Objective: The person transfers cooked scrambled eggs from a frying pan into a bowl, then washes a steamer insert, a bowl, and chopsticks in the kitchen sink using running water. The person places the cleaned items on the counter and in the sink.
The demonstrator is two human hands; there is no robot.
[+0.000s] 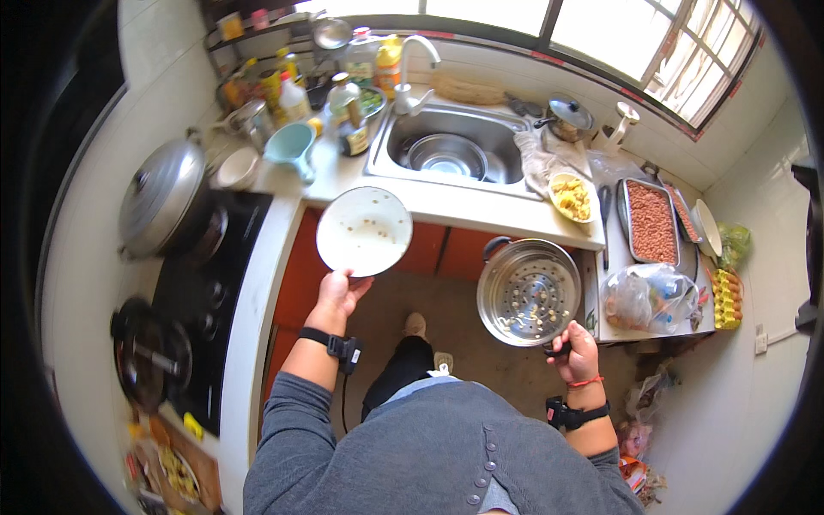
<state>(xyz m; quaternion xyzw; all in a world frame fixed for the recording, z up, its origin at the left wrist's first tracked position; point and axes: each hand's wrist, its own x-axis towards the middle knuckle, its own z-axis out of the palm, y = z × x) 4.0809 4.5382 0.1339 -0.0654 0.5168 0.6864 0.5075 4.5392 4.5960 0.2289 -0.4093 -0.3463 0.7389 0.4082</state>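
My left hand [342, 293] grips the near rim of a round white plate or shallow bowl [364, 232], which has small brownish bits scattered on it. By its black side handle, my right hand [575, 353] holds a stainless steel steamer pot [529, 291] with a perforated bottom; small pale pieces lie in it. Both vessels are held over the floor, in front of the counter, apart from each other. Beyond them a metal basin [447, 158] stands in the steel sink [380, 161].
At the left are a black cooktop [238, 257], a large lidded pot [168, 193] and a dark pan [145, 360]. A bowl of yellow food [571, 198] sits by the sink's right edge. A tray of reddish-brown food [651, 219] and a plastic bag [647, 297] occupy the right counter.
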